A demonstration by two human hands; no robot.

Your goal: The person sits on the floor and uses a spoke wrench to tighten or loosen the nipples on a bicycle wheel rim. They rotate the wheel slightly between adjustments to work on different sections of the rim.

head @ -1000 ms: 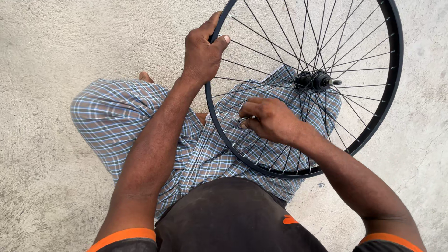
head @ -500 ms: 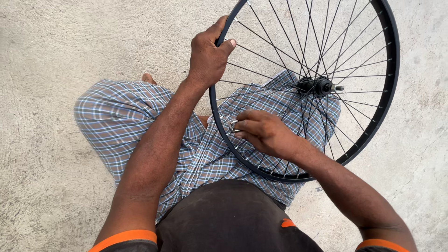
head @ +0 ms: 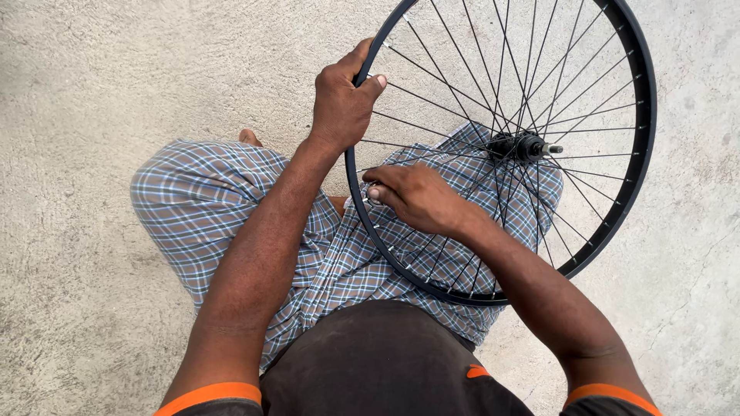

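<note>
Head view: bicycle wheel (head: 586, 254) rests across the lap; left hand (head: 343, 100) grips its rim, right hand (head: 420, 200) pinches a spoke near the rim, probably adjusting it; steadiness matters.

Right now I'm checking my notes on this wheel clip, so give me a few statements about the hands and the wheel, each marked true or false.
1. The left hand grips the black rim of the bicycle wheel. True.
2. A tyre is fitted on the rim. False: the rim is bare, with no tyre on it.
3. The right hand rests among the spokes near the rim's inner edge. True.
4. The right hand holds the hub. False: the hub is apart from it, further toward the wheel's middle.
5. The wheel lies over checked cloth covering the person's legs, above a concrete floor. True.
</note>
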